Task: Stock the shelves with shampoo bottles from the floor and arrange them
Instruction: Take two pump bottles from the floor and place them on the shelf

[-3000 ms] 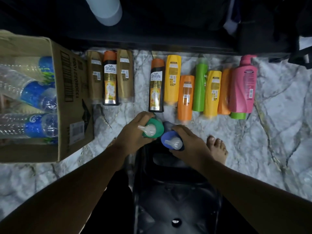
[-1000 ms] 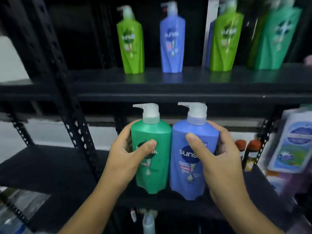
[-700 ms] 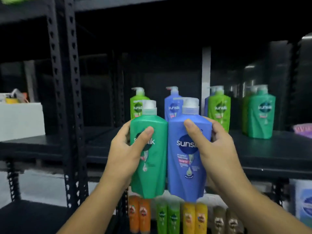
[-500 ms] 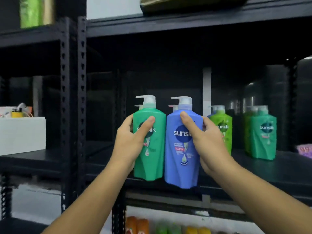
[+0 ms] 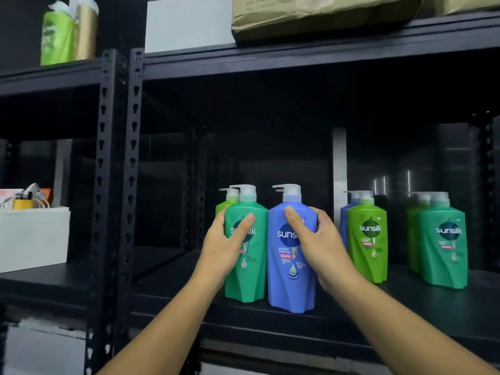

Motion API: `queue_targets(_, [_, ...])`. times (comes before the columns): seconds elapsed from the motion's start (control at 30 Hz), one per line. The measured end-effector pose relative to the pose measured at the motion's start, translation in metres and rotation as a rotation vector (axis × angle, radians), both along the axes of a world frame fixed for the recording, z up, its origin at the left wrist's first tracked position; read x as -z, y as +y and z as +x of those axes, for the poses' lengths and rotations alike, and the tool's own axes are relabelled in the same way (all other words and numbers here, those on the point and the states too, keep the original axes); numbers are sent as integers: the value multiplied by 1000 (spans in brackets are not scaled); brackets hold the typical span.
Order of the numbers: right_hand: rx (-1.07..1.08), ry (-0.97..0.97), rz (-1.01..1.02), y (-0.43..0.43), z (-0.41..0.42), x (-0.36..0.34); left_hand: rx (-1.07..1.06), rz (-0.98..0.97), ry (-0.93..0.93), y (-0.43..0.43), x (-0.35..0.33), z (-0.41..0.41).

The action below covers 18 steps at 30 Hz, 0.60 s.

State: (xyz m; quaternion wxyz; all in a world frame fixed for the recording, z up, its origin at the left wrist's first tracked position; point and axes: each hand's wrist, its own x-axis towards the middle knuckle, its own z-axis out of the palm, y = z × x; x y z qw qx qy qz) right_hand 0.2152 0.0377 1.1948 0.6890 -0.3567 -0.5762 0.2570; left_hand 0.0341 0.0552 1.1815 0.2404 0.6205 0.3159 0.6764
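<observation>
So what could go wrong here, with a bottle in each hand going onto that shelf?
The teal bottle in the left hand and the blue bottle in the right hand sit near the front edge of the shelf; let go there, they might topple off.
A light green bottle stands right behind the teal one; pushing back could knock it over.
The right hand is close to the lime bottle and might brush it when pulling out.

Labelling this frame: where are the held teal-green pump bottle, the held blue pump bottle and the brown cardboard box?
held teal-green plastic pump bottle (image 5: 254, 285), head view, lower body.
held blue plastic pump bottle (image 5: 290, 293), head view, lower body.
brown cardboard box (image 5: 319, 20), head view, front face.
</observation>
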Motion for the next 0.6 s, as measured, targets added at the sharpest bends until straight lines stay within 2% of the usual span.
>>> queue_targets(0.17, [-66,-295,-47,1,11,24,182,-9,248,14,21,-17])
queue_targets(0.4, [2,-277,-92,23,22,28,32,-85,366,41,22,-43])
queue_targets(0.6, [37,-349,-150,53,31,27,-80,-94,340,61,25,-59])
